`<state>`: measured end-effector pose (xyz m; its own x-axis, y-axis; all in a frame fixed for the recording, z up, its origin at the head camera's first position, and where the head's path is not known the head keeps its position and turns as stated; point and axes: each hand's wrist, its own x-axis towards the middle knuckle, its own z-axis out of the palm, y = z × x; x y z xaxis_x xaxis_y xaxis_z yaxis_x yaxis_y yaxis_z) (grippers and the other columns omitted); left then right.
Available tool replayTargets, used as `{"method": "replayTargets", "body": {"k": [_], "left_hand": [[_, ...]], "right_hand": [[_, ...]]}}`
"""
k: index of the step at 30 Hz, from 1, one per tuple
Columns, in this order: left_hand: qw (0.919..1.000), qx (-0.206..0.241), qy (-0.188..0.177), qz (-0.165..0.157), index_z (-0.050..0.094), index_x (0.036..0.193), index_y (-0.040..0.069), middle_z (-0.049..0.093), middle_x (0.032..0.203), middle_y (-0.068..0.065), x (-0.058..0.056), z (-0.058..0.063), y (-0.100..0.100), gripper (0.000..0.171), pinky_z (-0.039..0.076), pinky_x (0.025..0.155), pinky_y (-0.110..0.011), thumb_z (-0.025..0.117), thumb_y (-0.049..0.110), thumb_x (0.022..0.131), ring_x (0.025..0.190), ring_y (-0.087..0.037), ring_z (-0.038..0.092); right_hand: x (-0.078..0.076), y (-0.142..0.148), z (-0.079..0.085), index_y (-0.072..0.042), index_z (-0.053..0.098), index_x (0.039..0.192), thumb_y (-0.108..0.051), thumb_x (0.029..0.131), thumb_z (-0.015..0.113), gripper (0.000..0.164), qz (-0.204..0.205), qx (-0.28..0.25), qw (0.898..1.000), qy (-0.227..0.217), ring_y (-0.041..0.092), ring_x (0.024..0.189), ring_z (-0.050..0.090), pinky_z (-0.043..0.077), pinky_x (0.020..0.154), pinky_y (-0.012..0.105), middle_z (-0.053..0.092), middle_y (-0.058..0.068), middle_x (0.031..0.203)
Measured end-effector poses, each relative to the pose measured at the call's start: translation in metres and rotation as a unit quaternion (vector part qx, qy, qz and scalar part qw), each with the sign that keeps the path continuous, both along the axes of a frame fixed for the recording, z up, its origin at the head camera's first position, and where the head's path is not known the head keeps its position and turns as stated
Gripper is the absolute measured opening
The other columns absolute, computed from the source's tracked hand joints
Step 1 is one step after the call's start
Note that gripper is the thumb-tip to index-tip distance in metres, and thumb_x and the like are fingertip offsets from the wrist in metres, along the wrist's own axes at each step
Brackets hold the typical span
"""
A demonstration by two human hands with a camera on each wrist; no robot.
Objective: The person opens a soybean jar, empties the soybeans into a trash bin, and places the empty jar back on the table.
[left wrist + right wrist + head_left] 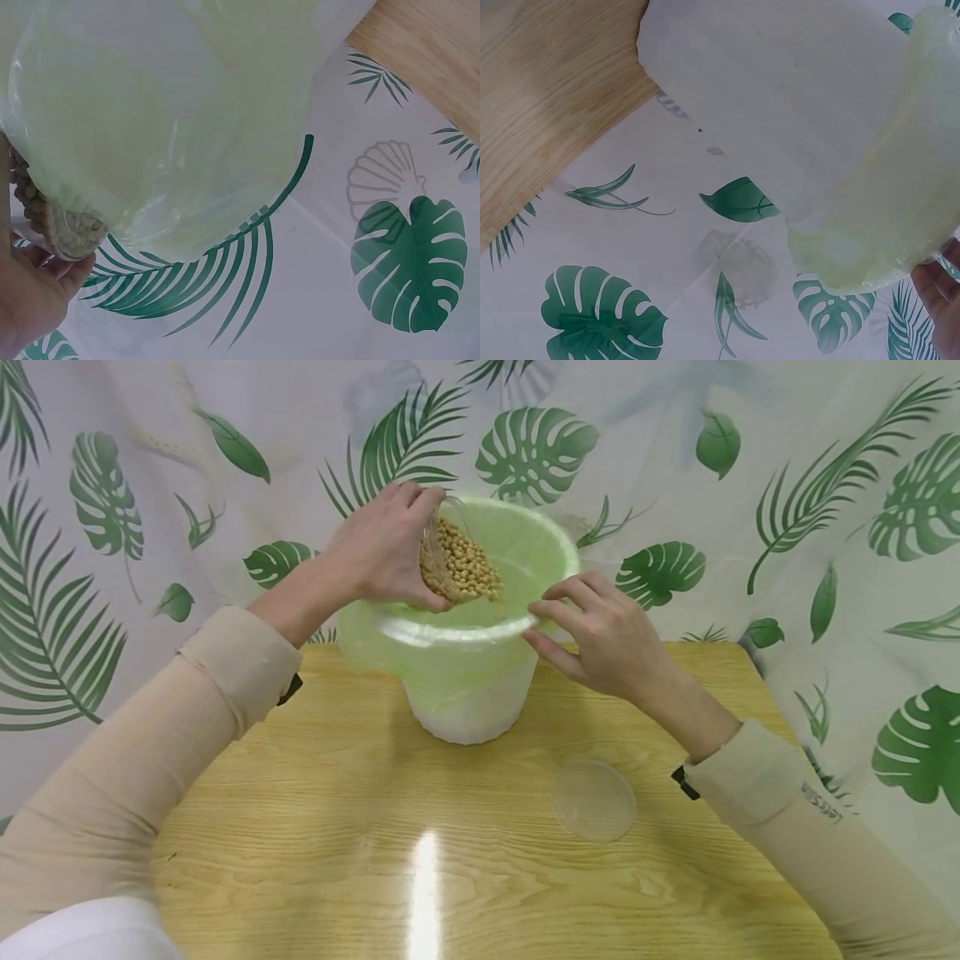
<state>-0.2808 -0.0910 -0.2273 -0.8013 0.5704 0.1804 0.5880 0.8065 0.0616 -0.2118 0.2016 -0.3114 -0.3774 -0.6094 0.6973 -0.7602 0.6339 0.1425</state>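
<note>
My left hand (pixel 390 543) grips a clear round container (pixel 431 556), tilted sideways over the mouth of a white trash bin (pixel 472 706). Soybeans (pixel 468 564) fill the container and lie heaped toward its lowered lip. A thin green plastic bag (pixel 517 539) lines the bin and folds down over the outside of its rim. At the rim's right side, my right hand (pixel 607 635) pinches the bagged edge between thumb and fingers. The left wrist view shows the soybeans (pixel 75 232) through the container wall, with fingers round it and the bag partly covering it.
The bin stands toward the back of a wooden table (pixel 337 827). A clear round lid (pixel 594 800) lies flat on the tabletop, right of the middle. Behind the table hangs a white curtain (pixel 660 468) with green leaf prints.
</note>
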Motion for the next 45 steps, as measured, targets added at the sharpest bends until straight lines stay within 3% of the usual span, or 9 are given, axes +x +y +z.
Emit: {"method": "replayTargets", "body": {"k": [12,25,39,45], "left_hand": [[0.9986,-0.026,0.044,-0.013,0.034,0.156,0.005,0.049,0.152,-0.025,-0.004,0.006,0.006,0.118,0.047,0.121,-0.057,0.093,0.053,0.066,0.140,-0.041,0.047],[0.9972,-0.049,0.054,-0.014,0.031,0.159,0.004,0.046,0.155,-0.026,-0.002,0.014,0.005,0.122,0.044,0.124,-0.057,0.094,0.052,0.066,0.143,-0.043,0.045],[0.9898,-0.100,0.096,-0.032,0.035,0.153,0.001,0.048,0.151,-0.028,-0.003,0.016,0.005,0.120,0.045,0.123,-0.055,0.095,0.055,0.064,0.139,-0.045,0.048],[0.9870,-0.117,0.103,-0.038,0.034,0.153,0.001,0.047,0.153,-0.030,-0.005,0.020,0.007,0.118,0.043,0.124,-0.056,0.094,0.054,0.066,0.141,-0.046,0.047]], "right_hand": [[0.002,0.000,0.000,-0.004,0.078,0.106,-0.034,0.100,0.069,0.032,-0.005,0.000,1.000,-0.002,0.039,0.097,0.068,0.063,0.081,0.048,0.074,0.018,0.105],[0.003,0.000,0.001,-0.003,0.077,0.105,-0.032,0.100,0.070,0.030,-0.003,-0.002,1.000,-0.005,0.039,0.097,0.067,0.063,0.081,0.048,0.074,0.019,0.105],[0.001,0.000,-0.001,-0.004,0.077,0.105,-0.032,0.099,0.072,0.029,-0.002,-0.007,1.000,-0.001,0.039,0.096,0.067,0.062,0.080,0.048,0.074,0.018,0.105],[0.000,0.000,-0.002,-0.004,0.077,0.105,-0.036,0.102,0.067,0.033,0.000,-0.008,1.000,0.001,0.039,0.096,0.067,0.062,0.080,0.048,0.074,0.018,0.104]]}}
